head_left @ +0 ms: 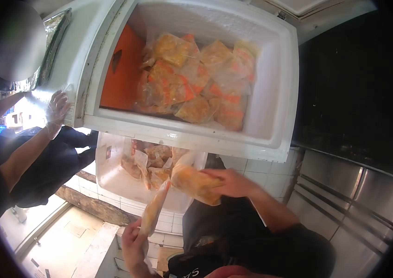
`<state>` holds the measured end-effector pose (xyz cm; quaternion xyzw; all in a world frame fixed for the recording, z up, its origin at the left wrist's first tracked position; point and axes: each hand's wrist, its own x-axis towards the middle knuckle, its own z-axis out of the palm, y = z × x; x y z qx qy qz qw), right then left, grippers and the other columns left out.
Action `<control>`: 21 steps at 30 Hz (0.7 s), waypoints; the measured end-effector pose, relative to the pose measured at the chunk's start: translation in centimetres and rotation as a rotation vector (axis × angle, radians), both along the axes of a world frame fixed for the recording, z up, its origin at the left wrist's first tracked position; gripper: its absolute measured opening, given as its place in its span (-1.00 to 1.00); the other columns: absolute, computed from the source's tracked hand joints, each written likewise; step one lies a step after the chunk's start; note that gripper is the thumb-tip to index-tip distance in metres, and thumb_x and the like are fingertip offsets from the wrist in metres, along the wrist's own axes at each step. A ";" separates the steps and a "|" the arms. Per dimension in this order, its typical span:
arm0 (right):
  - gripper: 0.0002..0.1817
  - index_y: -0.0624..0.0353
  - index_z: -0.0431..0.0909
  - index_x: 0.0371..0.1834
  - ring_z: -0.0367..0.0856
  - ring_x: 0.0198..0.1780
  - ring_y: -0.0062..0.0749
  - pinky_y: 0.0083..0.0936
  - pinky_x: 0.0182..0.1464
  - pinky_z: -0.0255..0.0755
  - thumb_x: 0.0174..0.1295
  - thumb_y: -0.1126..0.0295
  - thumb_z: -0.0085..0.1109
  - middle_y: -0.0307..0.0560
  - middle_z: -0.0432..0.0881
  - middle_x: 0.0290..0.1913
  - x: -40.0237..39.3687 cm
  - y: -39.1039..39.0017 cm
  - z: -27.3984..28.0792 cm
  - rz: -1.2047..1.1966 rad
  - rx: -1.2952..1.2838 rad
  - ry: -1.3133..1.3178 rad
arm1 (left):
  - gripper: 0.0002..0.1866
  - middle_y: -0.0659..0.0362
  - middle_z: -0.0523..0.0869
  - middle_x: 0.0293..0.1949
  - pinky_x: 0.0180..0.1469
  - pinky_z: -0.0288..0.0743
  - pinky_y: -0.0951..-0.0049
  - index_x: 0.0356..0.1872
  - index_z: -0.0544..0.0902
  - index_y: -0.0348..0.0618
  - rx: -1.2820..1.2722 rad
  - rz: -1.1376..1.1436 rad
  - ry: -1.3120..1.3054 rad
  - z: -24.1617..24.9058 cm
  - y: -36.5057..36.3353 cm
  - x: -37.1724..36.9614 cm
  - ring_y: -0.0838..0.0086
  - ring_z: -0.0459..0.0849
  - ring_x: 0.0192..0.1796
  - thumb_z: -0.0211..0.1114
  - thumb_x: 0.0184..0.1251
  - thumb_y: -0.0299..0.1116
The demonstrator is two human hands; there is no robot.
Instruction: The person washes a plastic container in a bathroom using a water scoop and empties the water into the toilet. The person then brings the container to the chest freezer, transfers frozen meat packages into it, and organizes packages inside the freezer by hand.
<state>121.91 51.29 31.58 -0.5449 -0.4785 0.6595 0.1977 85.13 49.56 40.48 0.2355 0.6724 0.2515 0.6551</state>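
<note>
My right hand (pixel 233 183) grips one end of a clear plastic bag of yellowish-orange food (pixel 194 184), held over the near side of a white tub (pixel 107 173). Lower down, my left hand (pixel 133 242) is closed round the bottom of a second, narrower plastic bag of pale yellow food (pixel 154 211), which points up toward the first one. Inside the tub lie several bagged portions of reddish-brown food (pixel 158 153). Both held bags are slightly blurred.
An open white chest freezer (pixel 277 92) stands beyond the tub, with several bags of yellow-orange food (pixel 173 85) and an orange panel (pixel 122 69) inside. At left, another person's gloved hand (pixel 57 109) touches the freezer's outer side. Steel doors (pixel 345 190) stand at right.
</note>
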 end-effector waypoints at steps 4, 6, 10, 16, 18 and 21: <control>-0.40 0.13 0.29 0.40 0.60 0.12 -0.39 -0.43 0.17 0.42 0.24 0.46 0.10 -0.01 0.64 0.09 -7.3 -1.7 -5.2 0.032 -0.156 0.088 | -0.58 0.21 0.66 -0.40 -0.32 0.38 0.61 0.11 0.50 -0.40 -0.011 -0.304 0.370 -10.0 0.2 1.5 0.62 0.55 -0.40 0.27 0.20 -0.58; -0.43 0.11 0.31 0.39 0.57 0.13 -0.40 -0.46 0.22 0.38 0.28 0.44 0.10 0.02 0.60 0.14 -6.2 0.3 -3.9 -0.103 -0.188 0.313 | -0.64 0.19 0.64 -0.32 -0.33 0.39 0.56 0.08 0.53 -0.36 0.372 -0.333 0.653 -12.6 1.7 4.7 0.55 0.55 -0.36 0.24 0.24 -0.55; -0.66 0.21 0.49 0.17 0.60 -0.01 -0.50 -0.51 0.05 0.47 0.35 0.41 0.07 -0.15 0.63 0.02 4.9 8.3 -5.4 -0.497 0.104 0.269 | -0.65 0.16 0.62 -0.32 -0.28 0.45 0.44 0.05 0.55 -0.26 0.641 -0.371 0.557 -8.7 10.8 15.0 0.41 0.57 -0.36 0.26 0.20 -0.52; -0.67 0.09 0.60 -0.03 0.69 -0.13 -0.18 -0.28 -0.13 0.57 0.26 0.15 0.11 -0.01 0.69 -0.14 27.5 24.8 -21.7 -0.938 0.024 -0.696 | -0.54 0.03 0.63 -0.11 -0.08 0.51 0.19 0.12 0.51 -0.19 0.898 -1.142 0.443 -17.2 25.4 36.0 0.16 0.62 -0.08 0.27 0.17 -0.34; -0.59 0.07 0.59 0.04 0.68 -0.06 -0.07 -0.19 -0.03 0.55 0.24 0.08 0.10 0.04 0.69 -0.10 30.4 28.9 -25.2 -0.835 0.015 -0.911 | -0.42 0.04 0.56 0.07 0.08 0.47 0.17 0.27 0.39 -0.15 0.885 -1.342 0.611 -25.4 28.4 42.4 0.14 0.54 0.13 0.26 0.19 -0.27; -0.55 0.06 0.57 0.13 0.65 0.03 -0.23 -0.25 0.09 0.48 0.20 0.15 0.11 0.11 0.65 0.01 31.7 34.7 -29.7 -0.921 0.144 -0.662 | -0.30 0.05 0.44 0.23 0.23 0.38 0.16 0.39 0.23 -0.16 0.943 -1.365 0.748 -34.1 29.5 48.9 0.14 0.40 0.29 0.24 0.21 -0.27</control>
